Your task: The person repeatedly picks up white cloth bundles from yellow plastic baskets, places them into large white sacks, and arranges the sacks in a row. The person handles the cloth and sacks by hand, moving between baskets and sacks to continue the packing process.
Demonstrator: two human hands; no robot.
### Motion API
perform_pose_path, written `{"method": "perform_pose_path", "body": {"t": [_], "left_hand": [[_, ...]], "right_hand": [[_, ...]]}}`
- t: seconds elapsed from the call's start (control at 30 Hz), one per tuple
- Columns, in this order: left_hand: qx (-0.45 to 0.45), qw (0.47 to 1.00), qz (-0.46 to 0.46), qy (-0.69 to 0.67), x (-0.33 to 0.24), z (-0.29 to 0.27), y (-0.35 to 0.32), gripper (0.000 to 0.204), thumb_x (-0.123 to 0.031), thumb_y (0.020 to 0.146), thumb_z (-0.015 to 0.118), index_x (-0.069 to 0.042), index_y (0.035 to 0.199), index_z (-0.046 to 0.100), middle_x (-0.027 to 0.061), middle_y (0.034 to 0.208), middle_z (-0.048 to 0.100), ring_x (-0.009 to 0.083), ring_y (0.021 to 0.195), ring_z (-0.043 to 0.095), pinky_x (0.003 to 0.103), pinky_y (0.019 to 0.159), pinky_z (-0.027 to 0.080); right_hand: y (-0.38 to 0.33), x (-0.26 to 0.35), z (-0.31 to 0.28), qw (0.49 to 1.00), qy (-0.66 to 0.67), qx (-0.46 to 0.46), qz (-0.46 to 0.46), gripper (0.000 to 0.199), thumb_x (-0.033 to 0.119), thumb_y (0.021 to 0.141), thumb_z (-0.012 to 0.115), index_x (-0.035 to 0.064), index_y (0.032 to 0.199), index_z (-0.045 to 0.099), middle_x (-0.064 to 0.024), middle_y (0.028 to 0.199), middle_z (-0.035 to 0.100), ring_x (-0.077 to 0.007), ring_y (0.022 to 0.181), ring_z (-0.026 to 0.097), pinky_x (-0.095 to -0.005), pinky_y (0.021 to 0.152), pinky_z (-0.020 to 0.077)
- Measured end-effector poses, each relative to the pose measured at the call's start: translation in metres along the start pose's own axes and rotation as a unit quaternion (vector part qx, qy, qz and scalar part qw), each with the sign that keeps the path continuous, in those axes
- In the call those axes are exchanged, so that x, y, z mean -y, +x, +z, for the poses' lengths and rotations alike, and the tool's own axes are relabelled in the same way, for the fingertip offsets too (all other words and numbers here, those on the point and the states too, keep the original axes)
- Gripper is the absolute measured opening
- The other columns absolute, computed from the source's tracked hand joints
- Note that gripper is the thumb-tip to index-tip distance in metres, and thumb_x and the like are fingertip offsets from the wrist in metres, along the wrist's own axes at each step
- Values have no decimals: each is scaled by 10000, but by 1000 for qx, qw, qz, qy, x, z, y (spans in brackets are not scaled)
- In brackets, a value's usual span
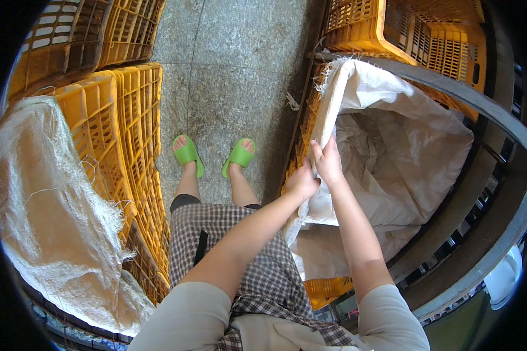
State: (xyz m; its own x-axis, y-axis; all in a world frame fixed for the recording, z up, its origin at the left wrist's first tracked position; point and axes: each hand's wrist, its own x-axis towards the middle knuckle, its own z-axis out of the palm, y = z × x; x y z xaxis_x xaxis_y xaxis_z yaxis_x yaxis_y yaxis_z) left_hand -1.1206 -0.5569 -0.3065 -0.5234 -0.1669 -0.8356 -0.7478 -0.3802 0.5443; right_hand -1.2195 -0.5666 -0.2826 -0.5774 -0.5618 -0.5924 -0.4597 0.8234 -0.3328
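A whitish woven sack [386,169] lines a yellow-orange plastic crate on the right, its mouth wide and its edge folded over the near side wall. My right hand [329,162] closes on that folded edge, thumb on the outer side and fingers toward the inside. Just below it, my left hand [303,182] is closed round the same edge from the outside; its fingertips are mostly hidden. Creased cloth shows inside the sack, and I see no contents. Frayed threads stick out at the far corner of the fold.
Another woven sack [52,216] drapes over yellow crates [137,117] at left. An open yellow crate [433,44] stands at the far right. A curved-looking metal rail [451,88] runs beside the lined crate. Grey floor [228,52] lies between the rows, under my green slippers [239,157].
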Motion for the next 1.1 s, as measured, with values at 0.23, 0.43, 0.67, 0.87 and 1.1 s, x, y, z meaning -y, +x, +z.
{"method": "perform_pose_path", "body": {"t": [0.23,0.43,0.67,0.87,1.1], "left_hand": [[-88,990,104,-47,41,-47,-55,872,-354,740,697,6,1381,229,269,1346,371,378,1267,354,407,1058,290],[-195,974,54,-103,38,-130,-131,425,-244,824,576,-39,1177,459,181,976,637,318,894,622,392,792,491],[-106,973,174,-109,-45,-241,-229,305,-180,843,593,-18,1087,506,63,807,618,138,718,607,291,623,485],[-164,960,222,-41,-79,-315,-226,249,-171,854,592,-7,1033,538,77,847,625,152,746,624,276,655,495],[-159,970,148,-109,-136,-410,-183,232,-158,843,591,1,1009,556,81,827,621,151,710,605,295,629,499]], "right_hand": [[-10,27,-26,973,-222,0,58,780,449,805,613,34,1365,263,-207,1372,363,-365,1238,394,-479,985,347],[-78,98,-80,995,-70,-36,-64,678,357,826,602,20,1334,305,-254,1352,306,-422,1190,402,-441,981,379],[-120,156,-102,957,-48,229,-172,433,339,815,642,6,1083,571,-157,980,640,-257,920,615,-350,802,487],[-75,149,-123,956,-167,221,-102,449,395,767,613,27,1024,642,-186,1024,639,-330,976,600,-404,848,469],[47,227,-185,964,-106,194,-150,482,351,778,576,59,1162,572,-165,1092,620,-310,1034,579,-400,883,456]]}}
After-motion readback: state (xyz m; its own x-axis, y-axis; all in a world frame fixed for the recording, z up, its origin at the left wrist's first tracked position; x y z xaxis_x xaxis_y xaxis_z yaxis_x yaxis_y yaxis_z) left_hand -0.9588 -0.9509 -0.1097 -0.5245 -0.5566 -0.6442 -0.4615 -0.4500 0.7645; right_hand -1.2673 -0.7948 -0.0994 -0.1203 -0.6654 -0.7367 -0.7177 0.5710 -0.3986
